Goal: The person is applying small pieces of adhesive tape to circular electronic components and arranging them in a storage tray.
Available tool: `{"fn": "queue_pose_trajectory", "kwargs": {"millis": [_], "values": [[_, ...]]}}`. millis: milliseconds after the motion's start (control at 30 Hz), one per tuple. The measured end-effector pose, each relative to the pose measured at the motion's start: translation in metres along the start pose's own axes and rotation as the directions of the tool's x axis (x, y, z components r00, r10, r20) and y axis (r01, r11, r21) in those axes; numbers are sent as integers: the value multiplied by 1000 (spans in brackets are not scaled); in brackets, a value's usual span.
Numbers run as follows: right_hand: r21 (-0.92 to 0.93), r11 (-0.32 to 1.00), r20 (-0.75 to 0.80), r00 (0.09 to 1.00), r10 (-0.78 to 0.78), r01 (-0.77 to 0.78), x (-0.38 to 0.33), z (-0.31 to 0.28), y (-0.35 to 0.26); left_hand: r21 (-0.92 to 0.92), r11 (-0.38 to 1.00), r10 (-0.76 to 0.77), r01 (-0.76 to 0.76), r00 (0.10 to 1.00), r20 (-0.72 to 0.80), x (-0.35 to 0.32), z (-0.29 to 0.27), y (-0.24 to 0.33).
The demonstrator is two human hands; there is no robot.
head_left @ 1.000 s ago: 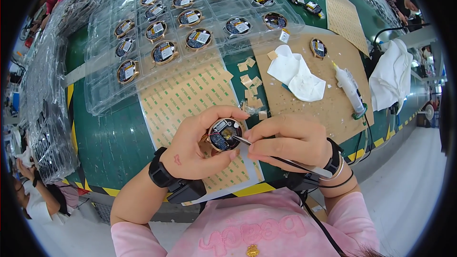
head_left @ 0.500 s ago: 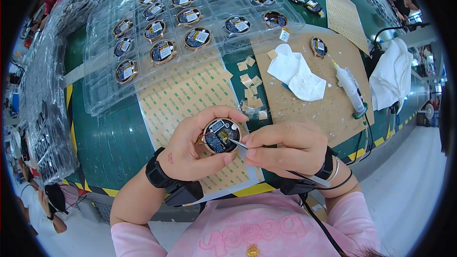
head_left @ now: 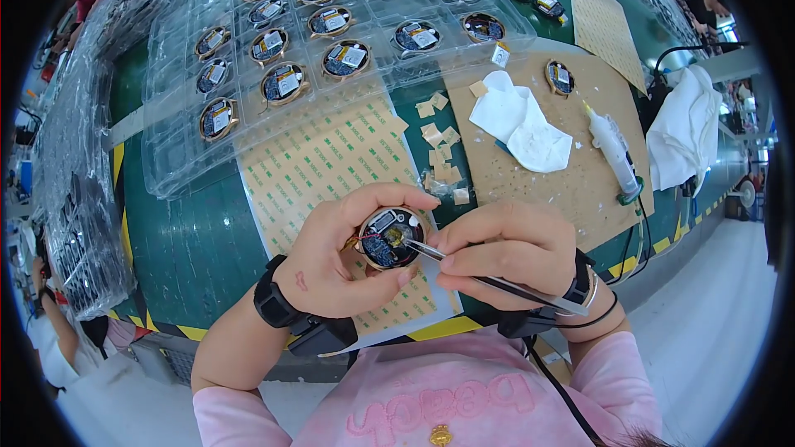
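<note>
The left hand [head_left: 344, 261] is cupped and closed around a small round module [head_left: 387, 237], thumb below and fingers curled over its top rim, holding it face-up just above the near edge of the bench. The module is a gold-rimmed disc with a dark circuit board and thin red wires showing inside. The right hand [head_left: 505, 252] is pinched shut on slim metal tweezers [head_left: 489, 275], whose tips rest inside the module; the handle runs back across the knuckles toward the wrist. The two hands touch at the fingertips.

Under them lies a tan sheet [head_left: 331, 174] of printed adhesive backing, flat and matte, reaching to the bench's yellow-and-black striped edge. Beyond it a clear plastic tray [head_left: 190, 174] with moulded pockets holds rows of the same round modules. To the right, a brown cardboard mat [head_left: 571, 190] carries small tan paper scraps [head_left: 443, 153], a crumpled white cloth [head_left: 522, 120], a white glue tube [head_left: 614, 149] and one loose module [head_left: 560, 78]. Open green bench [head_left: 190, 257] shows left of the sheet, between it and stacked trays in clear wrap [head_left: 79, 199]. A second white cloth [head_left: 683, 136] hangs at the far right edge.
</note>
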State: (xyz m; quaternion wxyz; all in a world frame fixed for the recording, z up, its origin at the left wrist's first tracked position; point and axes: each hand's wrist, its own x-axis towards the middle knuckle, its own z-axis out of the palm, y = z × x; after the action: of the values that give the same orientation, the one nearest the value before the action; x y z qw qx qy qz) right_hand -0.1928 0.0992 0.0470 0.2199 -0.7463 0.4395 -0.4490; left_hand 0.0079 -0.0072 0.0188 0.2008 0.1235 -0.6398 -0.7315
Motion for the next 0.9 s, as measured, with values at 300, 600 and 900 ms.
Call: {"fn": "queue_pose_trajectory", "kwargs": {"millis": [300,600,900], "values": [[-36,998,44,998,-42,43,-2,1,4,39,998,47,-47,999,-2,1,0,-2],[-89,994,58,996,-63,68,-3,1,7,75,992,106,-106,994,-8,0,3,-5],[-71,994,38,996,-85,88,-3,0,9,103,988,113,-114,993,16,1,2,-4]]}}
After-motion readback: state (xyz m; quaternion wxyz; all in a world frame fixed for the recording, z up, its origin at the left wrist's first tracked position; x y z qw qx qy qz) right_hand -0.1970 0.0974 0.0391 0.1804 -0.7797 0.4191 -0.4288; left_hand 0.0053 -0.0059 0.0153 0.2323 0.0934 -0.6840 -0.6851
